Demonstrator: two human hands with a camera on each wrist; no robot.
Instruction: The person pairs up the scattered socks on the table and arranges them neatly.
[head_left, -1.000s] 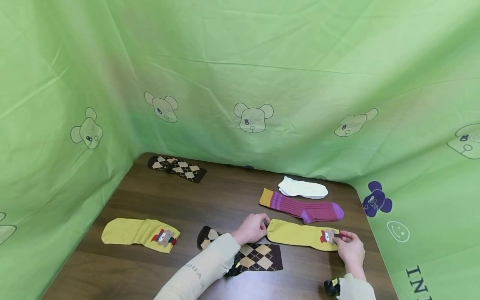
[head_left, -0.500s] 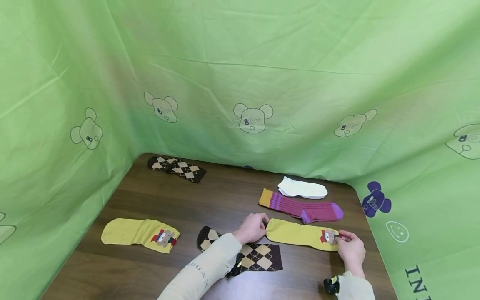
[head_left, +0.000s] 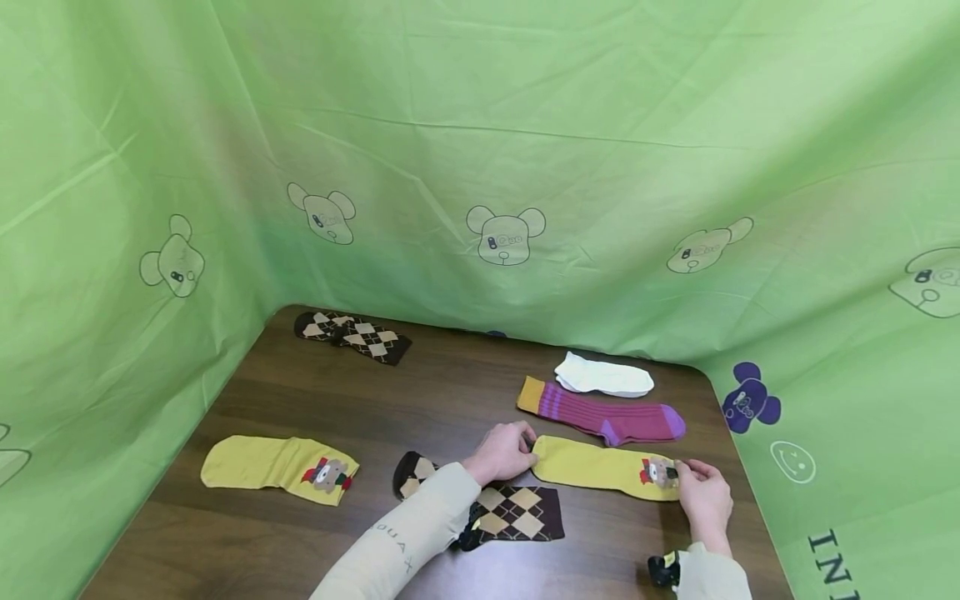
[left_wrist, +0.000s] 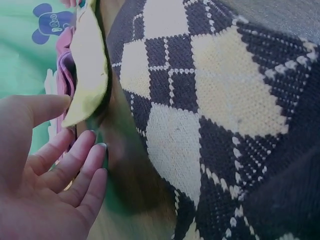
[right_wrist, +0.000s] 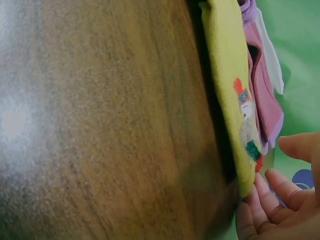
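A yellow sock (head_left: 592, 463) with a bear design near its cuff lies flat between my two hands. My left hand (head_left: 501, 454) is at its toe end, the thumb tip right at the edge; in the left wrist view the fingers (left_wrist: 82, 170) are loosely spread below it. At the cuff is my right hand (head_left: 705, 498), its fingertips touching the edge while the thumb (right_wrist: 295, 146) stands apart from the fabric. Under my left forearm lies a brown argyle sock (head_left: 521, 512), partly hidden by the sleeve.
Behind the yellow sock lie a magenta sock (head_left: 607, 414) with an orange cuff and white socks (head_left: 603, 375). Another yellow bear sock (head_left: 277, 467) lies at left, and another argyle sock (head_left: 360, 335) at the back left. Green curtains (head_left: 420, 150) surround the wooden table (head_left: 322, 408).
My right thumb has lifted slightly off the bear design, showing more of it. My left hand has barely shifted at the toe end. The socks lie as before.
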